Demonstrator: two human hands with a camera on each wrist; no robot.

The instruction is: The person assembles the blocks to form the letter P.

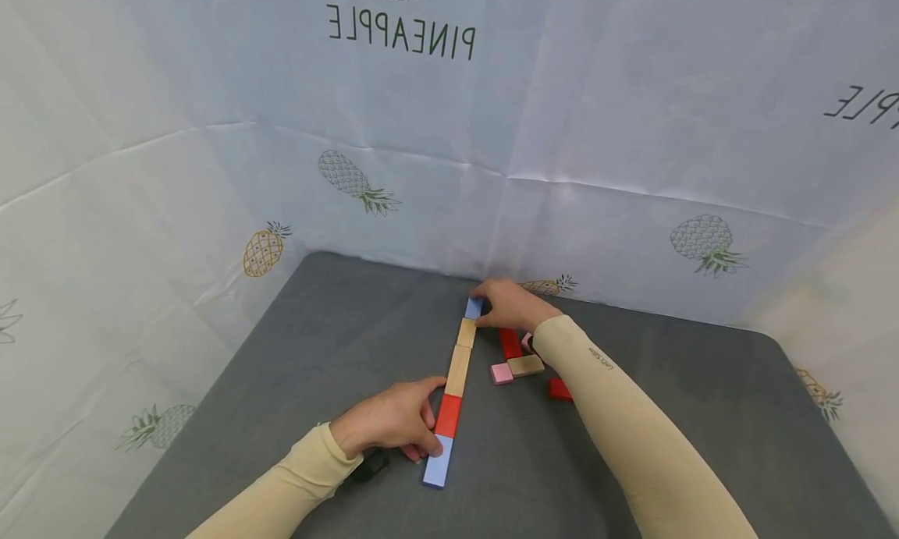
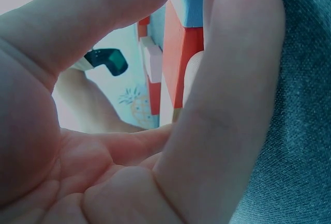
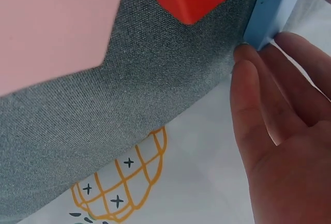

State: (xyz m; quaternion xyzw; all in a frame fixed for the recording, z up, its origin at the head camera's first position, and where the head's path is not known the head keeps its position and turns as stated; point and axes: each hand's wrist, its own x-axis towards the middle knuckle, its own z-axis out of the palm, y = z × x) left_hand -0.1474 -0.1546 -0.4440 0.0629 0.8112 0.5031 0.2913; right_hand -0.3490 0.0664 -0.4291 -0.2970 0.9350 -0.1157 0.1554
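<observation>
Blocks form a straight row: a near blue block (image 1: 435, 470), a red block (image 1: 448, 416), two wooden blocks (image 1: 458, 370) and a far blue block (image 1: 474, 307). Along the row's left side, my left hand (image 1: 389, 420) has its thumb on the near blue block and its index fingertip against the wood. In the left wrist view, my left hand's fingers (image 2: 222, 94) lie beside the blue and red blocks (image 2: 178, 58). My right hand (image 1: 514, 305) holds the far blue block between thumb and fingers. The right wrist view shows my right hand (image 3: 289, 136) at that block's end (image 3: 271, 12).
Right of the row lie a red block (image 1: 509, 344), a pink block (image 1: 502, 374), a wooden block (image 1: 525, 366) and another red block (image 1: 559, 389). A second pink piece is partly hidden by my right wrist. A pineapple-print cloth (image 1: 435, 211) hangs behind the grey table (image 1: 337, 328).
</observation>
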